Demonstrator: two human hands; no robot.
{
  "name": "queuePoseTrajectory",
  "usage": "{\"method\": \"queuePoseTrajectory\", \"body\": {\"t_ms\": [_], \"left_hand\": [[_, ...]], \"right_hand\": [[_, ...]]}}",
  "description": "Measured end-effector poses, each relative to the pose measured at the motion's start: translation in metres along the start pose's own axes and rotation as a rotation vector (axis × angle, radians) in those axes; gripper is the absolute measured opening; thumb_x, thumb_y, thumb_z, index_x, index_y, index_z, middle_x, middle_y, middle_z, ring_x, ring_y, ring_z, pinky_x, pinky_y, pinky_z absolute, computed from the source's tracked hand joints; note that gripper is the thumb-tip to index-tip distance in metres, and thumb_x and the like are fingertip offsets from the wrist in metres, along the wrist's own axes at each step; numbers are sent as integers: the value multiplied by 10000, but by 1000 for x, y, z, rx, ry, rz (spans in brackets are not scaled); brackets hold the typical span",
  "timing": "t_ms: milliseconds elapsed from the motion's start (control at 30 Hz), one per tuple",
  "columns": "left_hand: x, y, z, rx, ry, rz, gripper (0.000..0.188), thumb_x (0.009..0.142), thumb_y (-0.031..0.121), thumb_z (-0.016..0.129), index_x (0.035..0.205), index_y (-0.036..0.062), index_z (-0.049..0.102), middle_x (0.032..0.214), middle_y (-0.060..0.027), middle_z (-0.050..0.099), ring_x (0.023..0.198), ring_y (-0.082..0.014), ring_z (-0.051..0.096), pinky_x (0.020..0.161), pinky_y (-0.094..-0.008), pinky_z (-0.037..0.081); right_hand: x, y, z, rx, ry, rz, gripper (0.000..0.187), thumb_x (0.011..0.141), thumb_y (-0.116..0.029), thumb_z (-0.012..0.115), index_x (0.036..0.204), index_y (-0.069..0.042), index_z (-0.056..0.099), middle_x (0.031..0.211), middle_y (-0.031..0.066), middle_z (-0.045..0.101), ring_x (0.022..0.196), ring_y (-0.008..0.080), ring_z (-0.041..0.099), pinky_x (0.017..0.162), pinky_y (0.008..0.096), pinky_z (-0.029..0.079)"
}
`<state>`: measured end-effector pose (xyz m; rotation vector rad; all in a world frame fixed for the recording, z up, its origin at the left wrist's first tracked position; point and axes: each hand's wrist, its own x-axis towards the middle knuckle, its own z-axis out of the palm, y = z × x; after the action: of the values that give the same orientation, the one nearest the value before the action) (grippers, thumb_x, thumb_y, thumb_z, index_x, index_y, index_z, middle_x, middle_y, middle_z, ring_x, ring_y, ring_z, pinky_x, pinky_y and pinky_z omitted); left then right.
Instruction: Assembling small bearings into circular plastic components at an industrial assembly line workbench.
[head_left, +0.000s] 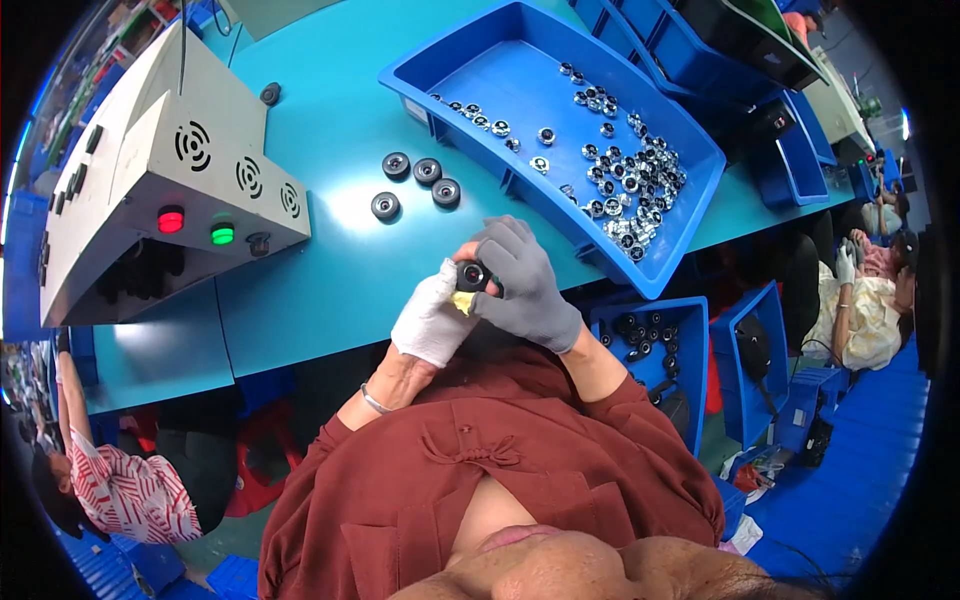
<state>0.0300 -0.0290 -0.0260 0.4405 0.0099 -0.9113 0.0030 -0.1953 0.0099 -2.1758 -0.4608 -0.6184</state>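
Note:
My left hand (pixel 432 318), in a white glove with bare fingertips, is closed round a small black wheel-like part (pixel 472 274) with a shiny centre. My right hand (pixel 522 285), in a grey glove, curls over the same part from the other side, its fingers closed on it. A scrap of yellow (pixel 462 301) shows by my left thumb. Just beyond my hands, several similar black wheel-like parts (pixel 427 171) lie on the teal table (pixel 330 290). Part of the held piece is hidden by my fingers.
A large blue tray (pixel 440 62) with many silver round parts (pixel 625 180) stands to the far right. At left is a white machine (pixel 190 190) with red and green buttons. A blue bin (pixel 690 330) of black parts sits low at right. Other people work on both sides.

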Motion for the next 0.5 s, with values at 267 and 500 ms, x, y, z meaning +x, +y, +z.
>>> {"method": "queuePoseTrajectory", "body": {"t_ms": [267, 500], "left_hand": [[1, -3, 20, -45, 134, 110, 485, 993, 251, 630, 1414, 49, 498, 1176, -84, 632, 1072, -229, 617, 984, -362, 488], [-8, 5, 12, 828, 173, 437, 287, 927, -84, 608, 1210, -38, 609, 1112, -106, 694, 996, -156, 671, 869, -289, 561]], "right_hand": [[-10, -7, 6, -59, 229, 33, 380, 661, -8, 685, 1038, -64, 677, 994, 94, 611, 921, 312, 549, 805, 396, 477], [-15, -12, -1, -1, 200, 53, 246, 782, -35, 722, 1026, -9, 711, 910, 107, 632, 826, 258, 607, 734, 326, 508]]}}
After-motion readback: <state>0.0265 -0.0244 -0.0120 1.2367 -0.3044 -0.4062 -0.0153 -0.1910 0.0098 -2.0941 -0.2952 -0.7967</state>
